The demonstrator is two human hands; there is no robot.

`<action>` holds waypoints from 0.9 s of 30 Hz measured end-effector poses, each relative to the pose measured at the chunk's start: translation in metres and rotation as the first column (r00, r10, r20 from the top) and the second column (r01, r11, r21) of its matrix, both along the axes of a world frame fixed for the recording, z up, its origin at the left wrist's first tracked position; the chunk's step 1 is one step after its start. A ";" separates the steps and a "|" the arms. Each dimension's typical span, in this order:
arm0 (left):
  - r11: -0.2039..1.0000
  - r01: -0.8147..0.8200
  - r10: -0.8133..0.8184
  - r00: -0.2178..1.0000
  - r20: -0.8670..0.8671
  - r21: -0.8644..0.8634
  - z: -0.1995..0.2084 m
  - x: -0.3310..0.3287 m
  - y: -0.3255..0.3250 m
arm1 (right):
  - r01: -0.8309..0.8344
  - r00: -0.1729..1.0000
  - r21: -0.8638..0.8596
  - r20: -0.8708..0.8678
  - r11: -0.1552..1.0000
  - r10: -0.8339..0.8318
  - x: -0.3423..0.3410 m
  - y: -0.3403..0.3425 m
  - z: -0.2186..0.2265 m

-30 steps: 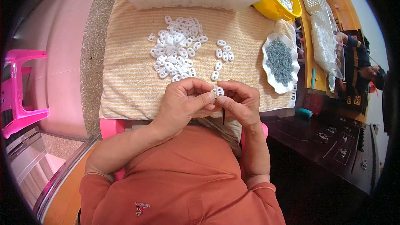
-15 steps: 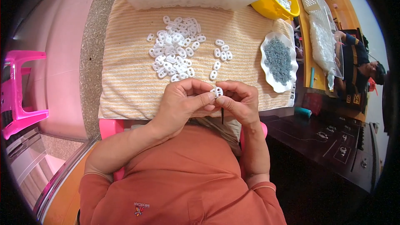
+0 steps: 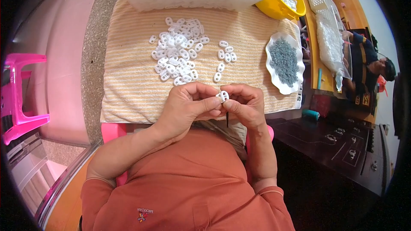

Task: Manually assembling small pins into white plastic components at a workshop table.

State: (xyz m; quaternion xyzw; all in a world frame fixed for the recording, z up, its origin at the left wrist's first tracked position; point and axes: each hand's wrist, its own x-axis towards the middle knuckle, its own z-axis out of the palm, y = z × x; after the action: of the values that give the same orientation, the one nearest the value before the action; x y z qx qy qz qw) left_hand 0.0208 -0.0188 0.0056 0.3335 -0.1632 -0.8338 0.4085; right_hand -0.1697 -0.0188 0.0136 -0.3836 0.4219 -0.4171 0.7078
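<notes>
Between my two hands, at the near edge of the towel, is a small white oval plastic piece with two holes (image 3: pixel 224 96). My left hand (image 3: pixel 182 106) pinches it from the left with thumb and fingertips. From the other side, my right hand (image 3: pixel 247 105) grips it between thumb and forefinger. A thin black rod (image 3: pixel 227 120) points down below the right fingers; its upper end is hidden. Beyond my hands lies a heap of similar white two-hole pieces (image 3: pixel 176 51). Several more (image 3: pixel 227 53) sit apart, right of the heap.
A scalloped white dish (image 3: pixel 272 65) of small grey parts (image 3: pixel 284 61) stands right on the striped towel (image 3: pixel 132 60). At the back are a clear bin (image 3: pixel 192 1) and a yellow basin (image 3: pixel 280 10), both filled with white pieces. Another person (image 3: pixel 370 62) is far right; a pink stool (image 3: pixel 23 98) stands left.
Both hands stay closed on the white piece, almost unmoved. The towel and the things on it appear shifted slightly left in the picture.
</notes>
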 end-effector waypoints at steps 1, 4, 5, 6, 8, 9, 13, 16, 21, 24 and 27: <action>1.000 0.006 -0.006 1.000 0.002 -0.004 0.000 0.000 0.000 | 0.001 1.000 0.000 0.000 1.000 -0.001 0.000 0.000 0.001; 1.000 0.014 -0.014 1.000 0.012 0.013 0.000 -0.001 0.000 | 0.002 1.000 0.037 -0.011 0.999 -0.001 -0.001 0.000 0.003; 1.000 0.016 -0.016 1.000 0.011 0.013 0.000 -0.001 0.000 | -0.002 1.000 0.031 -0.013 1.000 0.002 -0.002 0.001 0.001; 1.000 0.017 -0.017 1.000 0.009 0.015 0.001 0.000 0.000 | -0.007 1.000 0.026 -0.014 1.000 0.007 -0.002 0.001 0.000; 1.000 0.019 -0.019 1.000 0.007 0.017 0.001 0.000 0.000 | -0.011 1.000 0.021 -0.012 1.000 0.011 -0.003 0.001 -0.001; 1.000 0.022 -0.022 1.000 0.003 0.013 0.001 0.000 0.000 | -0.017 1.000 0.016 -0.011 1.000 0.017 -0.004 0.001 -0.002; 0.999 0.033 -0.033 0.999 -0.012 0.004 -0.001 0.000 0.000 | -0.016 1.000 0.009 0.005 1.000 0.016 -0.003 0.001 -0.001; 0.999 0.051 -0.051 0.998 -0.040 0.014 0.000 -0.002 -0.002 | 0.018 1.000 0.003 0.009 1.000 -0.018 0.001 0.001 0.002; 0.998 0.069 -0.069 0.995 -0.072 -0.003 -0.001 0.000 -0.002 | -0.003 0.998 -0.188 0.061 0.982 0.014 0.003 -0.002 -0.007; 0.997 0.078 -0.079 0.992 -0.100 -0.017 -0.001 0.000 -0.002 | -0.009 0.997 -0.219 0.075 0.976 0.026 0.002 -0.002 -0.011; 0.997 0.080 -0.082 0.989 -0.124 -0.019 -0.001 0.000 -0.001 | -0.010 0.997 -0.221 0.074 0.975 0.027 0.001 -0.001 -0.011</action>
State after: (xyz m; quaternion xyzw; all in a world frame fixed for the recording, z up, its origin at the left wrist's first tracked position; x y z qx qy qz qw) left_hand 0.0211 -0.0200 0.0046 0.2709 -0.1565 -0.8678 0.3862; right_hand -0.1690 -0.0201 0.0028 -0.4475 0.3417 -0.4691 0.6804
